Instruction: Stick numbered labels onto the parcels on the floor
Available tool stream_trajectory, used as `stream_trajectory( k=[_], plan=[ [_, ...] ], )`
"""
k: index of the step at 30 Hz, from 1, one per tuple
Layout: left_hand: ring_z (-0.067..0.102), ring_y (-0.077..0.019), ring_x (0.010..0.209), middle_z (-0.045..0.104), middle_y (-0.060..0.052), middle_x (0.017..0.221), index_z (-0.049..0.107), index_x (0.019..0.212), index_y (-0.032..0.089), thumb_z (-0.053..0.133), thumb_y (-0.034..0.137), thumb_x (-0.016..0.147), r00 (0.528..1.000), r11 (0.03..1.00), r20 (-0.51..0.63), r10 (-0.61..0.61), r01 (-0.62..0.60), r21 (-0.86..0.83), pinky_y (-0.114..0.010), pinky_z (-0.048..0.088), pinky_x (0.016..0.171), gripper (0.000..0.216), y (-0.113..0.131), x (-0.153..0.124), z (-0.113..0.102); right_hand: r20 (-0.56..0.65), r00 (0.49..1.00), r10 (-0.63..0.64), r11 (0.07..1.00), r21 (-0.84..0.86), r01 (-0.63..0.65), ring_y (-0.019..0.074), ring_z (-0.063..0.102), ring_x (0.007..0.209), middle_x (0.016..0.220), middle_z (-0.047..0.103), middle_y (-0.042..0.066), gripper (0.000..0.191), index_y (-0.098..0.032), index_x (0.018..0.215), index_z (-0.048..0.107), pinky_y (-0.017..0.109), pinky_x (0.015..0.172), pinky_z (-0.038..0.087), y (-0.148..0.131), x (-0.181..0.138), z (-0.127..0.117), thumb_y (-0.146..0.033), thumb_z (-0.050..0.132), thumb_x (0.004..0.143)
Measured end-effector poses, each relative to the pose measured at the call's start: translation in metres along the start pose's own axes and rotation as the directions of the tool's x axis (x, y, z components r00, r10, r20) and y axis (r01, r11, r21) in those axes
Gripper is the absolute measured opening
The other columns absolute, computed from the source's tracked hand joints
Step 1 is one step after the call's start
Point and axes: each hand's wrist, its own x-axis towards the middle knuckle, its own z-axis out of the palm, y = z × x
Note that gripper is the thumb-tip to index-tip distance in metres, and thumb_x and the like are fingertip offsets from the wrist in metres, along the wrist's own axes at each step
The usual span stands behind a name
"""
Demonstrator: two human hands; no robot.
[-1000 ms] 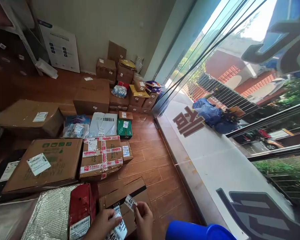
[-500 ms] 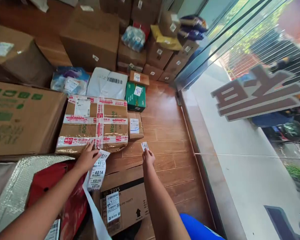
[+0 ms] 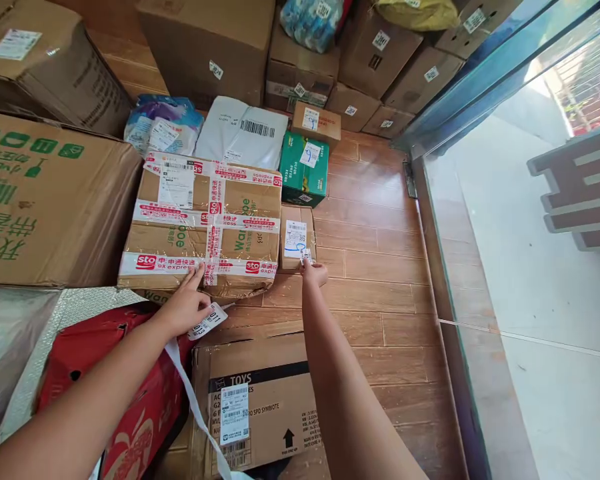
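Head view looks down on a wooden floor (image 3: pixel 380 267) crowded with parcels, and the work in hand appears to be putting numbered stickers on them. The right hand (image 3: pixel 314 272) reaches forward to a small cardboard box (image 3: pixel 297 241) lying just beside a large tape-wrapped carton (image 3: pixel 205 223); its fingertips pinch a small sticker (image 3: pixel 307 256) and press it at the lower edge of the box's shipping label, so this grip is closed on the sticker and the sticker seems to be just touching down. The left hand (image 3: pixel 186 305) rests against the front edge of the taped carton with the index finger pointing out, while the other fingers keep hold of a strip of numbered labels (image 3: pixel 207 321) whose backing trails down over a red bag (image 3: pixel 125 393) and past a box marked TOYS (image 3: pixel 255 400). Judging from what shows, this small box is about labelled, and the strip has more stickers left; a green box (image 3: pixel 304 170), a white mailer (image 3: pixel 243 133) and stacked cartons lie beyond, though whether they carry numbers already is too small to tell.
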Motion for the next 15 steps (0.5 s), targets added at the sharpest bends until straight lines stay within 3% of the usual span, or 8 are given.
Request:
stream_trajectory(
  k=[3,6,8,12,15],
  plan=[
    [0.010,-0.0410,0.142,0.008,-0.001,0.159,0.067,0.055,0.015,0.062,0.024,0.071,1.000,1.000,0.002,0.004,-0.004,-0.031,-0.048,0.018,0.115,0.019,-0.004,0.003,0.003,0.035,0.983,-0.182,0.973,-0.139,0.185,0.0278,0.055,0.102,0.106,0.059,0.018,0.031,-0.015,0.095,0.054,0.035,0.078,0.044,-0.008,0.000,-0.012,-0.021,0.071,0.070],
    [0.009,-0.0420,0.141,0.006,0.000,0.159,0.067,0.055,0.015,0.061,0.022,0.070,1.000,0.999,0.003,0.005,-0.005,-0.045,-0.050,0.018,0.114,0.018,-0.003,0.003,0.003,0.230,0.910,-0.344,0.904,-0.180,0.387,0.0231,0.054,0.098,0.097,0.062,0.010,0.011,-0.020,0.079,0.054,0.034,0.085,0.039,-0.018,-0.003,-0.021,-0.014,0.061,0.073],
    [0.009,-0.0412,0.142,0.005,0.000,0.159,0.068,0.057,0.014,0.061,0.020,0.071,1.000,0.998,0.007,0.006,-0.005,-0.056,-0.049,0.018,0.115,0.016,0.001,0.001,0.001,0.339,0.851,-0.401,0.862,-0.174,0.476,0.0219,0.053,0.095,0.091,0.062,0.007,0.010,-0.020,0.070,0.052,0.034,0.089,0.038,-0.020,-0.009,-0.027,-0.012,0.057,0.072],
    [0.007,-0.0385,0.142,0.006,-0.005,0.158,0.068,0.058,0.012,0.061,0.012,0.070,0.999,0.996,0.042,-0.013,0.017,-0.093,-0.045,0.016,0.116,0.014,0.009,-0.001,-0.008,0.426,0.799,-0.424,0.830,-0.169,0.531,0.0266,0.053,0.096,0.089,0.062,0.010,0.011,-0.019,0.066,0.053,0.041,0.091,0.037,-0.004,-0.049,-0.045,-0.016,0.063,0.065],
    [0.009,-0.0386,0.142,0.010,-0.008,0.158,0.067,0.057,0.012,0.062,0.009,0.068,0.999,0.991,0.036,-0.029,0.034,-0.126,-0.045,0.017,0.116,0.013,0.012,-0.001,-0.017,0.490,0.778,-0.392,0.847,-0.136,0.513,0.0243,0.059,0.076,0.076,0.063,0.009,0.010,-0.018,0.068,0.056,0.040,0.077,0.046,0.023,-0.109,-0.068,-0.027,0.059,0.071]
  ],
)
